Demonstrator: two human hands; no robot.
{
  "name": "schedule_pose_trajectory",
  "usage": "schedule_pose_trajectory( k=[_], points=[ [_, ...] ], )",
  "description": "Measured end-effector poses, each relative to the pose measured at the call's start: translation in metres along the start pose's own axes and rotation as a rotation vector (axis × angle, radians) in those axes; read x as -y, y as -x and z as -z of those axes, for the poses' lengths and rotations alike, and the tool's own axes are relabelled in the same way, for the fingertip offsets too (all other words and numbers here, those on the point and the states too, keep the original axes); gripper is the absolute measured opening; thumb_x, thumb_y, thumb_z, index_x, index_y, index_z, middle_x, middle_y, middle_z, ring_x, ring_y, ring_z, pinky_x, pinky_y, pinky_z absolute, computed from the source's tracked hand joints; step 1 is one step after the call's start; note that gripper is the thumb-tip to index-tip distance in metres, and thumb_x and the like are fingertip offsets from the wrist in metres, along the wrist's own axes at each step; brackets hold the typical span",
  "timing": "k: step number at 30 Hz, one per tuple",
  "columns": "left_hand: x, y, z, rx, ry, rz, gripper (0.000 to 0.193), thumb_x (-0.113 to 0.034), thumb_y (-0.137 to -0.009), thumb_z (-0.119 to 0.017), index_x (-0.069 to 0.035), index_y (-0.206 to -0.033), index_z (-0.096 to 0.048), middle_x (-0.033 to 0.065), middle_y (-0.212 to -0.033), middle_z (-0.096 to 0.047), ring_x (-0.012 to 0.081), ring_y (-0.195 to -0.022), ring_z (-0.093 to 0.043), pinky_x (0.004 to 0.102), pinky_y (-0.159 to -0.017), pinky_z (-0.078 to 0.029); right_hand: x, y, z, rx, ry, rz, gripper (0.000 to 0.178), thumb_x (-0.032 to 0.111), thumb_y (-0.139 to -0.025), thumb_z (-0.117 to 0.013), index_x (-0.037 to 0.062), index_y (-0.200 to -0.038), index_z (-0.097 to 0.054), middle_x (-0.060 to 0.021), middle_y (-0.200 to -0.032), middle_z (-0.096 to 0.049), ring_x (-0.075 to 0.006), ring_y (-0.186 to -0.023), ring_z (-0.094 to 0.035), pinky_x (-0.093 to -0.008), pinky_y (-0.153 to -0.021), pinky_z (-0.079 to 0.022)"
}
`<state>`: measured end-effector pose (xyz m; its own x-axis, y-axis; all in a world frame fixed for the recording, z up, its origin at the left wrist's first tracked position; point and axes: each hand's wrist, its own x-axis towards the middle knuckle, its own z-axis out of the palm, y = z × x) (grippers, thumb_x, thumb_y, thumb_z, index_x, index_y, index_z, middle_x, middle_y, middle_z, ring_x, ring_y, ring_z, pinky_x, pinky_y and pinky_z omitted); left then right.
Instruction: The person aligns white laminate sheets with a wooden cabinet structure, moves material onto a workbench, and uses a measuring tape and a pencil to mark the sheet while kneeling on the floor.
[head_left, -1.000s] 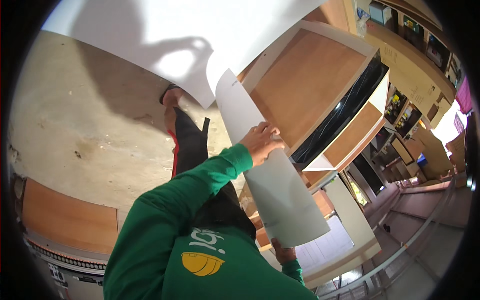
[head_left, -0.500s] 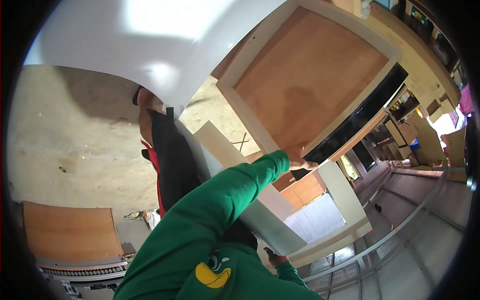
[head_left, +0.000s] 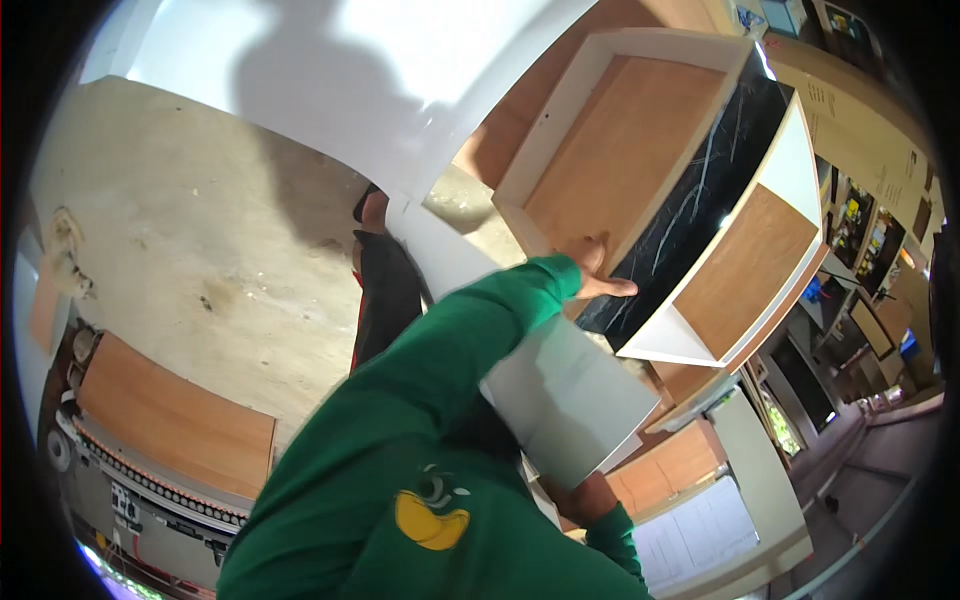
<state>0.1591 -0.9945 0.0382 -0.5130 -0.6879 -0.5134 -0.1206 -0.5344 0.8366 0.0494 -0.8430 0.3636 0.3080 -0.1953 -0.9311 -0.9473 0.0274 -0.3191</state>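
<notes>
A wooden drawer (head_left: 640, 130) with pale sides, a brown bottom and a black front lies at upper right. My left hand (head_left: 598, 272) grips its near corner, with the thumb out over the black front and the fingers inside the wall. A grey-white panel (head_left: 580, 400) slants in front of my body, below that hand. My right hand (head_left: 585, 497) is at the panel's lower edge and appears closed on it; its fingers are partly hidden. Against the black front is another open box (head_left: 745, 270) with white sides and a brown bottom.
A large white sheet (head_left: 330, 90) curves across the top left. Below right, a paper with drawn lines (head_left: 690, 535) lies by a wooden board. At lower left stands a brown-topped unit (head_left: 180, 415); a cat (head_left: 68, 255) is on the concrete floor. Cardboard (head_left: 860, 130) is at far right.
The view has shifted, and the drawer now appears turned, with the white-sided box showing beyond its black front. My left hand stays at the drawer's corner. The panel by my right hand shows more broadly.
</notes>
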Motion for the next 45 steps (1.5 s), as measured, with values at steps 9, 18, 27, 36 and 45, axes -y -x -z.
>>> schedule_pose_trajectory(
  k=[9,18,27,36,45],
  points=[
    [-0.026,0.277,0.07,-0.203,-0.668,0.35,0.074,-0.063,-0.088,-0.066,0.001,-0.127,-0.064,0.0218,-0.127,-0.064,0.0365,-0.13,-0.054,0.0445,-0.11,-0.04,-0.014,0.051,-0.015,-0.273,0.181,0.448,0.053,0.019,-0.075,-0.075,0.0149,-0.127,-0.063,-0.0043,-0.101,-0.067,-0.0257,-0.086,-0.068,-0.0394,-0.066,-0.058],
    [0.022,0.419,0.036,-0.17,0.206,0.587,0.052,-0.005,-0.086,-0.06,0.002,-0.138,-0.059,0.0083,-0.107,-0.068,0.0125,-0.094,-0.064,0.0266,-0.083,-0.052,-0.022,0.074,-0.067,-0.447,0.446,0.843,0.044,0.011,-0.075,-0.066,0.0062,-0.119,-0.068,-0.0037,-0.096,-0.068,-0.0211,-0.083,-0.065,-0.0344,-0.065,-0.057],
    [-0.065,0.579,-0.02,-0.608,0.132,0.017,0.057,-0.019,-0.086,-0.066,0.0,-0.138,-0.056,0.0187,-0.112,-0.069,0.0204,-0.087,-0.066,0.0306,-0.077,-0.055,0.058,0.16,-0.067,-0.527,0.494,1.252,0.017,0.018,-0.071,-0.067,0.0013,-0.073,-0.066,-0.0084,-0.071,-0.061,-0.0232,-0.067,-0.063,-0.0339,-0.054,-0.052],
    [-0.101,0.739,-0.002,-0.829,0.541,0.221,0.059,-0.031,-0.091,-0.063,0.006,-0.135,-0.053,0.0244,-0.115,-0.069,0.0318,-0.086,-0.073,0.0349,-0.068,-0.062,0.173,0.2,-0.018,-0.599,0.642,1.426,0.014,0.023,-0.074,-0.067,0.0132,-0.074,-0.077,-0.005,-0.071,-0.071,-0.028,-0.072,-0.072,-0.0432,-0.061,-0.053],
    [-0.14,0.613,0.055,-0.75,0.567,0.159,0.075,-0.055,-0.1,-0.035,0.006,-0.142,-0.047,0.0294,-0.115,-0.069,0.0403,-0.086,-0.075,0.0412,-0.068,-0.065,0.222,0.149,0.156,-0.912,0.766,1.486,0.01,0.015,-0.076,-0.07,0.0077,-0.082,-0.071,-0.012,-0.08,-0.07,-0.0332,-0.078,-0.068,-0.0417,-0.07,-0.055]
  ],
)
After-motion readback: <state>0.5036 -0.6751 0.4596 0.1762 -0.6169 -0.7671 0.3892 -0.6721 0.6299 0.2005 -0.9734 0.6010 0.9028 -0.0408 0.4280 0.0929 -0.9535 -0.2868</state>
